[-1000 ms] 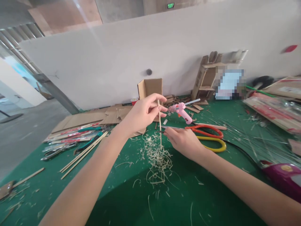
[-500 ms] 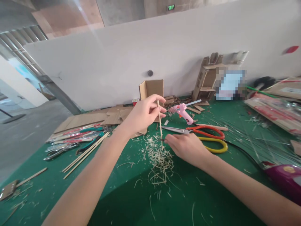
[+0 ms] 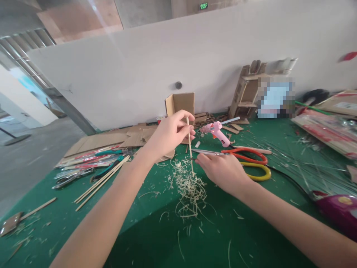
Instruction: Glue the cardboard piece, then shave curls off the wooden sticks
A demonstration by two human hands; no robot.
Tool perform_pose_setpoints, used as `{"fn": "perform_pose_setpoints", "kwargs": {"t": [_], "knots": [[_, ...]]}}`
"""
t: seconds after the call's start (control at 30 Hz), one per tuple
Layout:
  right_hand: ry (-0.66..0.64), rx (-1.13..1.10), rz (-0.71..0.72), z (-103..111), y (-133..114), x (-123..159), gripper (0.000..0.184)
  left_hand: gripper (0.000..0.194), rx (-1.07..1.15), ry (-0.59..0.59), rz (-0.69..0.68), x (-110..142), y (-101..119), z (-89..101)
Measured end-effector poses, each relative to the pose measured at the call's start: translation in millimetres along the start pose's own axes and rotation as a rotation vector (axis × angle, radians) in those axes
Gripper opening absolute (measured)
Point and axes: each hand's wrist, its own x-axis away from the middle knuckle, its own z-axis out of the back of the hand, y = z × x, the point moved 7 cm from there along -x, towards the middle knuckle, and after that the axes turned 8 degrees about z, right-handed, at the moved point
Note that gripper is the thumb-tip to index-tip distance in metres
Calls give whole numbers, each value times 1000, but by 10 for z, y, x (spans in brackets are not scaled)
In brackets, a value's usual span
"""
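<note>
A thin wooden stick (image 3: 190,143) stands nearly upright, pinched near its top in my left hand (image 3: 175,132). Its lower tip meets a pile of curled wood shavings (image 3: 191,191) on the green table. My right hand (image 3: 219,169) is closed around a small dark blade (image 3: 193,159), mostly hidden by the fingers, whose end touches the stick's lower half. Just behind that hand lie scissors with one orange handle (image 3: 248,153) and one yellow handle (image 3: 258,175). Past my fingers rests a pink glue gun (image 3: 220,133) with a glue stick in its back.
On the left lie several loose sticks (image 3: 102,184), pliers with teal grips (image 3: 111,165) and flat cardboard (image 3: 97,143). A folded cardboard piece (image 3: 184,103) and a cardboard shelf (image 3: 245,93) stand by the wall. Plastic-wrapped packs (image 3: 326,134) and a purple object (image 3: 338,212) are at right.
My right hand slid the blade down along the stick, then came back up slightly. My left hand keeps the stick in much the same place.
</note>
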Motion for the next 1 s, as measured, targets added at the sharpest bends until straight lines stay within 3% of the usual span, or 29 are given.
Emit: {"fn": "perform_pose_setpoints", "kwargs": {"t": [0.27, 0.4, 0.5, 0.77, 1.0], "knots": [[-90, -61, 156, -106, -118, 76, 15, 16, 22, -9, 30, 4, -15, 15], [-19, -24, 81, 14, -61, 25, 29, 18, 35, -30, 32, 3, 3, 12], [37, 12, 6, 90, 26, 0, 31, 17, 44, -26, 32, -3, 10, 15], [114, 9, 115, 31, 66, 84, 30, 18, 87, -14, 28, 0, 0, 18], [214, -42, 73, 155, 127, 58, 30, 25, -46, 104, -34, 9, 63, 109]]}}
